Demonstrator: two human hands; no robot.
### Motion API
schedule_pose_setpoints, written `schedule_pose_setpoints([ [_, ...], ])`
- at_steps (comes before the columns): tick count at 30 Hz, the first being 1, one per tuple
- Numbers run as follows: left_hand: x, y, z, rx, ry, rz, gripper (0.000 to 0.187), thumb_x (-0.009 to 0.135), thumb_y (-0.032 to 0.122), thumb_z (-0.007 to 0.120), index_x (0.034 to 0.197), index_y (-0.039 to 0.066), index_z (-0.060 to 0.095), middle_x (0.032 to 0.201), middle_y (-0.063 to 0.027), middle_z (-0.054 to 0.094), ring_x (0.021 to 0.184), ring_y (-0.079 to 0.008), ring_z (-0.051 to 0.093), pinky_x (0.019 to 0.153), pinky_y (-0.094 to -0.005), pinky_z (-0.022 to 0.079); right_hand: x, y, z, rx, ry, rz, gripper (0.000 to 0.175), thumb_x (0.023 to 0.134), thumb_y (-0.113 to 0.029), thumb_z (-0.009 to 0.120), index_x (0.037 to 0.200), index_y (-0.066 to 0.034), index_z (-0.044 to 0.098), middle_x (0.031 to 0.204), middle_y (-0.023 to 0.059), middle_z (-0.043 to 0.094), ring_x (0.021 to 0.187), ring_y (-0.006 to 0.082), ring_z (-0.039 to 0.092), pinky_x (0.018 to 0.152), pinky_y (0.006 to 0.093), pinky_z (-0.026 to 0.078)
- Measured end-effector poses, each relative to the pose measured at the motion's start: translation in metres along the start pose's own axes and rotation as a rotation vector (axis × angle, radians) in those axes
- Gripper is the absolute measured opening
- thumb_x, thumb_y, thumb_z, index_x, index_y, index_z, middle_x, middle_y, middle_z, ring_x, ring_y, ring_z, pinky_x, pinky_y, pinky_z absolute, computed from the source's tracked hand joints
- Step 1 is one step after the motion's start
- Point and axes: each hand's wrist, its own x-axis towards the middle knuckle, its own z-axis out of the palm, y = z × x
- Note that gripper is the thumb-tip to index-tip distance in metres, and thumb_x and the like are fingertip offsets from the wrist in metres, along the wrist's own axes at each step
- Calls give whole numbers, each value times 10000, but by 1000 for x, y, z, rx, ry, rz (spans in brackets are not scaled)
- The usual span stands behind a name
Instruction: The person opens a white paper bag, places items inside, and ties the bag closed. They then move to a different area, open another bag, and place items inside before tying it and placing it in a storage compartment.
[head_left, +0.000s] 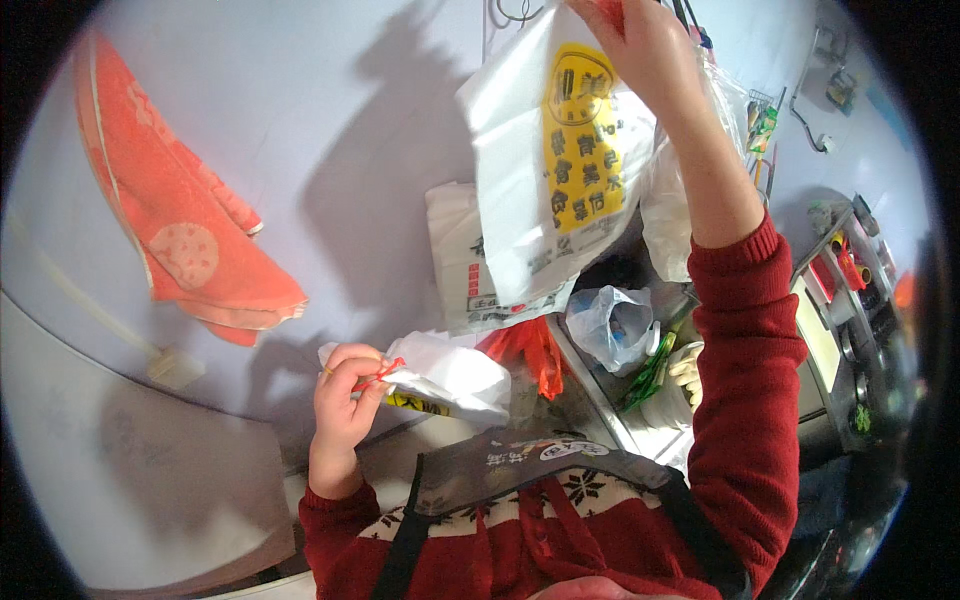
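Note:
My left hand (350, 390) pinches the gathered end of a white plastic bag (450, 379), with a thin red tie between the fingers. The bag sticks out to the right and shows a strip of yellow print. High up, my right hand (645, 45) reaches to the top of a hanging white plastic bag (517, 150) with a yellow printed panel. The fingertips are cut off by the picture's upper edge, so their grip is hidden. Another printed white bag (454, 247) hangs behind it, and a clear plastic bag (667, 202) hangs beside my right forearm.
An orange towel (187, 217) hangs on the wall at left. Below the bags are a red plastic bag (536, 349), an open translucent bag (611, 326), green vegetables (652, 375) and a whitish glove (686, 371). Metal shelving (847, 300) with kitchen items stands at right.

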Motion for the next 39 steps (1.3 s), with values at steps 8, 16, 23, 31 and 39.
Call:
schedule_pose_setpoints([
  [8, -1, -8, 2, -67, -37, -25, 148, 795, 9, 694, 882, -5, 574, 928, -105, 603, 794, -226, 605, 718, -302, 489, 17, -14, -13, 298, -211, 127, 500, 954, -203, 612, 1412, -81, 453, 727, -7, 558, 663, 103, 502, 617, 259, 437],
  [16, -6, -9, -9, -46, -45, -29, 147, 781, 8, 703, 865, 1, 582, 900, -108, 612, 788, -238, 608, 708, -308, 491, 25, -25, -3, 175, -195, 219, 437, 929, -210, 641, 1325, -47, 551, 742, 6, 572, 661, 93, 502, 601, 239, 430],
  [23, -11, -5, -17, 2, -43, -18, 143, 772, -19, 692, 862, 3, 584, 900, -100, 612, 792, -226, 609, 712, -308, 491, 26, -20, -2, 377, -223, 318, 352, 938, -220, 618, 1223, -13, 628, 898, 49, 656, 714, 111, 567, 602, 252, 457],
  [31, -18, -10, -30, -66, -50, -72, 116, 818, 19, 669, 879, -1, 572, 930, -98, 587, 871, -198, 567, 750, -294, 472, 35, 9, 17, 1320, -298, 616, 296, 965, -186, 573, 1166, 28, 610, 1003, 96, 672, 767, 170, 644, 697, 273, 542],
  [39, 94, 21, -42, 132, -46, 181, 81, 831, 6, 617, 907, 10, 589, 1309, -140, 509, 1072, -262, 583, 810, -345, 527, 29, -8, 27, 1367, -366, 617, 279, 965, -186, 575, 1151, 18, 613, 988, 89, 670, 775, 167, 646, 687, 277, 538],
])
